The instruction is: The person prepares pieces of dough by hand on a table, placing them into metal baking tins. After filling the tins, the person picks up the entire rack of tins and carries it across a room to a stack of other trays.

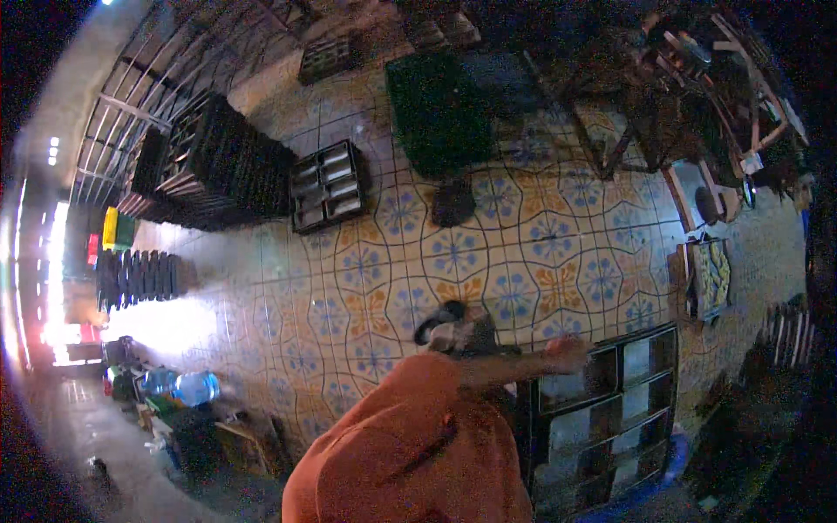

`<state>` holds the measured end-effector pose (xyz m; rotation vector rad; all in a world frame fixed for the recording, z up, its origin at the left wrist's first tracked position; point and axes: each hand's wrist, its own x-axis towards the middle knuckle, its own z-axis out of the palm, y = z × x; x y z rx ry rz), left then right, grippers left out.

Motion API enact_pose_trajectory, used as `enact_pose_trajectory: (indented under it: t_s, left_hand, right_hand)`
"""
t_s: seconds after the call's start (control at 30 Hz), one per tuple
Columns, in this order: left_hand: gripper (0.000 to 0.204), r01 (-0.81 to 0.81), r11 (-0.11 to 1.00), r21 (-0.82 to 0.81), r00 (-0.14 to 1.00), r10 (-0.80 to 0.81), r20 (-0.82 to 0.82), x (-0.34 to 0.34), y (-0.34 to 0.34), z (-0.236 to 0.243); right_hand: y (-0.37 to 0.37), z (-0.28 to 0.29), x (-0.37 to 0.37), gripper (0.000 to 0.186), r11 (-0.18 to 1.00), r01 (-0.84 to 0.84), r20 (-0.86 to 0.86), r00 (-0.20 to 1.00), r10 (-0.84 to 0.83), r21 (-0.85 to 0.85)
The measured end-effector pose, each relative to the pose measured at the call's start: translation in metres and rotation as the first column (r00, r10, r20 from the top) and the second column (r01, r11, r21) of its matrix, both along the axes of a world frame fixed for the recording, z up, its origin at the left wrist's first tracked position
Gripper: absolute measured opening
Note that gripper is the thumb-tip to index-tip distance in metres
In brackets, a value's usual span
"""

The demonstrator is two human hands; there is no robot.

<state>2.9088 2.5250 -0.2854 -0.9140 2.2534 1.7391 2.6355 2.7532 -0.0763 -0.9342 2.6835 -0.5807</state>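
Observation:
My left arm, in an orange sleeve, reaches across my body to the right. At its end, my left hand (570, 353) is at the far edge of a dark frame (619, 397) divided into several compartments with pale panels. The hand is small and blurred, so its fingers and any grip on the frame cannot be made out. My right hand does not show. Just beyond my left arm is a foot in a dark sandal (440, 324), on the patterned tiles.
A similar compartmented frame (327, 187) lies farther off, left of a dark green block-like object (438, 109). Stacked dark frames (218, 157) stand at left. Water bottles (196, 389) are at lower left. A crate with yellowish contents (711, 277) sits at right, and a blue rim (667, 475) curves by the near frame.

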Motion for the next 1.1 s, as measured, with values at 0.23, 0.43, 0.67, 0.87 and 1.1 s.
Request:
enact_pose_trajectory:
  t_s: [0.23, 0.43, 0.67, 0.87, 1.1]
  left_hand:
    - [0.054, -0.477, 0.865, 0.157, 0.86, 0.496, -0.118, 0.003, -0.019, -0.016]
    - [0.056, -0.573, 0.788, -0.226, 0.811, 0.585, -0.016, 0.101, -0.059, -0.043]
    - [0.053, -0.853, 0.517, -0.067, 0.514, 0.856, 0.055, 0.273, -0.094, -0.005]
    - [0.051, -0.928, 0.33, -0.171, 0.333, 0.943, 0.011, 0.449, -0.136, 0.013]
    - [0.045, -0.972, -0.215, -0.094, -0.223, 0.97, 0.096, 0.613, -0.146, 0.01]
  right_hand:
    - [0.036, -0.024, -0.04, 0.064, 0.996, -0.013, 0.048, 0.999, 0.009, 0.086]
    - [-0.02, -0.053, -0.016, 0.065, 0.98, -0.122, 0.104, 0.989, 0.106, 0.16]
    - [-0.162, -0.092, 0.079, 0.066, 0.9, -0.37, 0.155, 0.927, 0.341, 0.229]
    - [-0.34, -0.117, 0.188, 0.067, 0.754, -0.589, 0.146, 0.806, 0.573, 0.292]
    - [-0.574, -0.163, 0.369, 0.059, 0.505, -0.848, 0.276, 0.53, 0.802, 0.159]
